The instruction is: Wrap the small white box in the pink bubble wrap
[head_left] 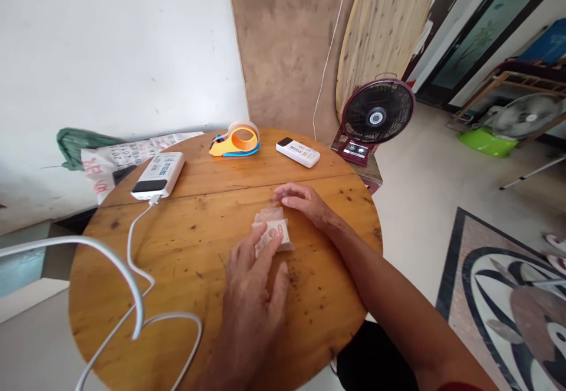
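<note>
A small flat packet [273,233] with red print and a clear plastic wrapper lies on the round wooden table. My left hand [254,285] rests over its near side, index and middle fingertips touching the top and the thumb held apart. Beyond the packet's right side, my right hand [307,203] is just over the wood with loosely curved fingers. Nothing shows between those fingers. The wrapper's clear flap [270,213] extends from the packet's far end, close to my right fingertips. The left fingers hide part of the packet's left edge.
An orange tape dispenser [236,139] and a white power bank [298,152] stand at the table's [177,249] far side. A second power bank [159,174] has a white cable [132,243] looping along the left. A fan [377,117] stands beyond the right edge.
</note>
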A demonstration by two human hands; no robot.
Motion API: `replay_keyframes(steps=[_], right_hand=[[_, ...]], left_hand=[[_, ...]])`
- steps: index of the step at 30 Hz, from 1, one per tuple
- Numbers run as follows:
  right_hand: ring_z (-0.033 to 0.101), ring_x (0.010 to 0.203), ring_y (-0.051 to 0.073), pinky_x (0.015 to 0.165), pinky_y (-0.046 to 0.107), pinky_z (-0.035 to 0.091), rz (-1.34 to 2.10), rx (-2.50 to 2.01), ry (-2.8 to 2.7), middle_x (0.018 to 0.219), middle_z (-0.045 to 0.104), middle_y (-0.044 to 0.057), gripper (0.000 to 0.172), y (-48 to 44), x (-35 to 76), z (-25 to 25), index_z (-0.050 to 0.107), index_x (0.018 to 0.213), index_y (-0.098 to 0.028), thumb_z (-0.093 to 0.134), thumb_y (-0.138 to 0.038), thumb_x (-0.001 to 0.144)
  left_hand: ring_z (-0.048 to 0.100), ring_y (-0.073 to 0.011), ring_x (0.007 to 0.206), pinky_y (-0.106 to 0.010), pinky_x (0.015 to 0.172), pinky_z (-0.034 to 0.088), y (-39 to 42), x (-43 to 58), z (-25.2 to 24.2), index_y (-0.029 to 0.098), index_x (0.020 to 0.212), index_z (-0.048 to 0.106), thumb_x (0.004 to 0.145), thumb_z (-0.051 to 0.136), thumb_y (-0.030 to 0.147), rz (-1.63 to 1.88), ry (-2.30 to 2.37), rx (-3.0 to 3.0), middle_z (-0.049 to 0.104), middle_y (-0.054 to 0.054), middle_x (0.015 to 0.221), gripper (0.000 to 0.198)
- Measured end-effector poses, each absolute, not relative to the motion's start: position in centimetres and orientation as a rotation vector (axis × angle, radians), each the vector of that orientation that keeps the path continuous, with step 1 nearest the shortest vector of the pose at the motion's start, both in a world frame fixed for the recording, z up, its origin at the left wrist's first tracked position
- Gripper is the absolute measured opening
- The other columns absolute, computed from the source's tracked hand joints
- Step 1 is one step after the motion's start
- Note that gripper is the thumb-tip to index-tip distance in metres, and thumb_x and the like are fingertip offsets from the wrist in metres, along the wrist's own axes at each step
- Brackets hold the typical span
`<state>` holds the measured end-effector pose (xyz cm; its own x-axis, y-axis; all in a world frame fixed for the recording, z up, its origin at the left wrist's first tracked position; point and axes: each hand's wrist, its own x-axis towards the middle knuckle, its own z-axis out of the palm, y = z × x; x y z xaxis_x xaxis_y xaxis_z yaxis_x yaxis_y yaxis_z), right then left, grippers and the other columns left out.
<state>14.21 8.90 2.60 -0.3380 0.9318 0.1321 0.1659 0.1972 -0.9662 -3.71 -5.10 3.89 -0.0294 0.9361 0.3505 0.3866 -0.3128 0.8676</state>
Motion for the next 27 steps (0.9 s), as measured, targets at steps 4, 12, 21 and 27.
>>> replay_keyframes(steps=[4, 12, 21, 27], right_hand=[[0.065, 0.094, 0.020, 0.087, 0.034, 0.048, 1.304, -1.069, -1.716, 0.100, 0.072, 0.004, 0.029, 8.6, 14.5, 2.9, 0.067, 0.102, -0.019, 0.064, -0.028, 0.075], [0.063, 0.089, 0.018, 0.082, 0.029, 0.047, 1.335, -1.157, -1.754, 0.098, 0.069, 0.004, 0.025, 8.1, 13.8, 3.0, 0.068, 0.099, -0.016, 0.063, -0.032, 0.080], [0.058, 0.073, 0.013, 0.067, 0.023, 0.042, 1.525, -1.089, -1.837, 0.083, 0.067, 0.001, 0.025, 7.7, 13.2, 3.5, 0.069, 0.089, -0.015, 0.060, -0.038, 0.084], [0.059, 0.078, 0.015, 0.072, 0.025, 0.044, 1.551, -1.035, -1.838, 0.086, 0.068, 0.002, 0.028, 7.6, 13.3, 3.1, 0.070, 0.090, -0.015, 0.063, -0.041, 0.082]], left_hand=[[0.057, -0.0304, 0.116, -0.046, 0.103, 0.044, -5.3, -3.8, 3.4, 0.033, 0.116, 0.066, 0.078, 0.062, 0.022, 1.257, 1.365, 1.837, 0.059, -0.006, 0.131, 0.040], [0.055, -0.0268, 0.123, -0.042, 0.096, 0.053, -5.3, -4.4, 3.1, 0.018, 0.131, 0.048, 0.088, 0.047, 0.020, 0.841, 1.369, 2.418, 0.043, -0.014, 0.147, 0.043], [0.058, -0.0280, 0.118, -0.043, 0.091, 0.056, -5.2, -4.2, 3.3, 0.016, 0.128, 0.049, 0.084, 0.047, 0.016, 0.810, 1.397, 2.481, 0.044, -0.018, 0.144, 0.043], [0.064, -0.0285, 0.106, -0.046, 0.083, 0.059, -5.6, -3.6, 3.4, 0.017, 0.121, 0.054, 0.085, 0.046, 0.014, 0.798, 1.477, 2.481, 0.051, -0.016, 0.138, 0.037]])
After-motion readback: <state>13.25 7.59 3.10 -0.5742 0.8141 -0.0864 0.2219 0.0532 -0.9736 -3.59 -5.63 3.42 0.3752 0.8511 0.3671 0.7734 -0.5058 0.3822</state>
